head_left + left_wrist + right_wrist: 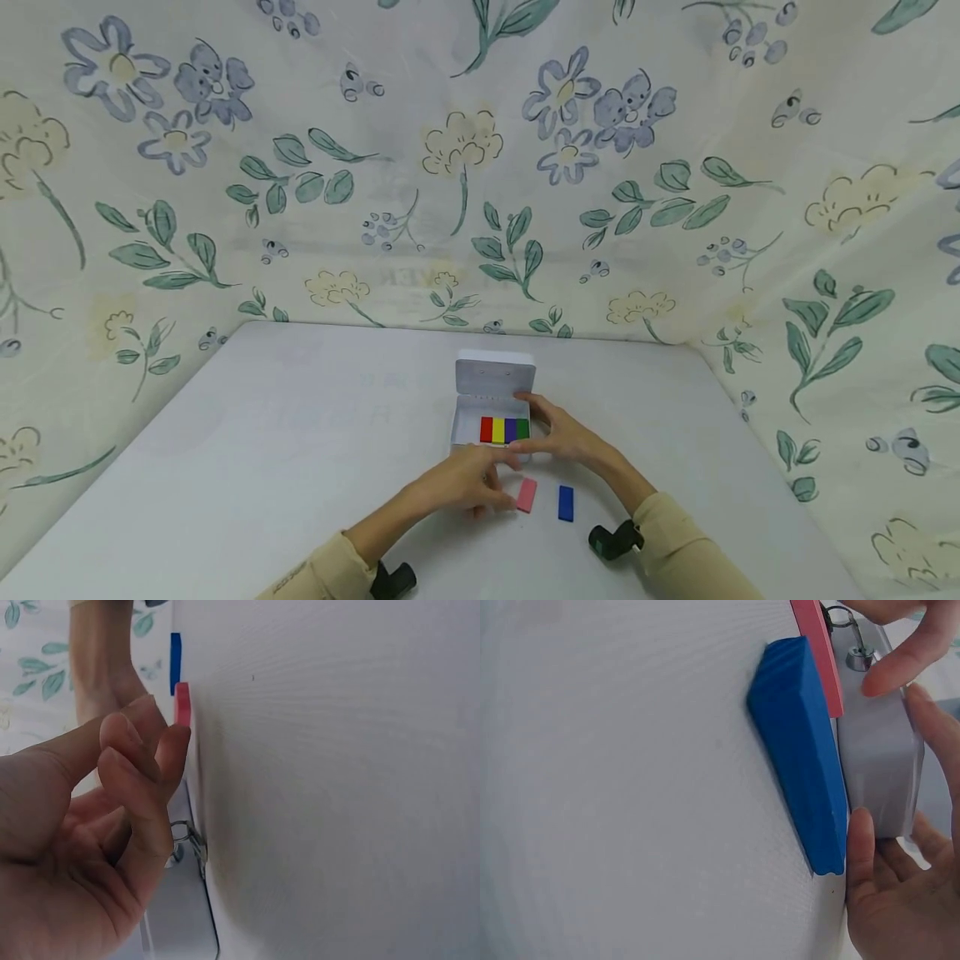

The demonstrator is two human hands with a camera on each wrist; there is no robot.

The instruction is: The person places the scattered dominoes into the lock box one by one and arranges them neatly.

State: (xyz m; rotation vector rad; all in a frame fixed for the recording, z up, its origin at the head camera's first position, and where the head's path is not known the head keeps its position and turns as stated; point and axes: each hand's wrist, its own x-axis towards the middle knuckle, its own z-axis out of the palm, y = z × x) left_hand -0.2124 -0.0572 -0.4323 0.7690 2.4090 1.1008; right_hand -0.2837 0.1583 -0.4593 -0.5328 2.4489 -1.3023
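Observation:
A white hinged box [467,417] stands with its lid [491,379] raised; red, yellow, purple and green blocks [505,430] lie side by side at its right. My right hand [562,433] grips the box's right end, thumb at the front and fingers round the side and back, as the right wrist view [907,907] shows. With fingers bent and nothing between them, my left hand [468,483] reaches across the box's front. Its fingertips are right beside a pink block [527,495] on the table. A blue block [566,503] lies to the right of the pink one.
The white table [262,433] runs back to a flower-printed cloth [397,183] that encloses it behind and at the sides. A metal latch [860,656] sits on the box's front wall. Dark wrist-worn devices [615,540] are near both sleeves.

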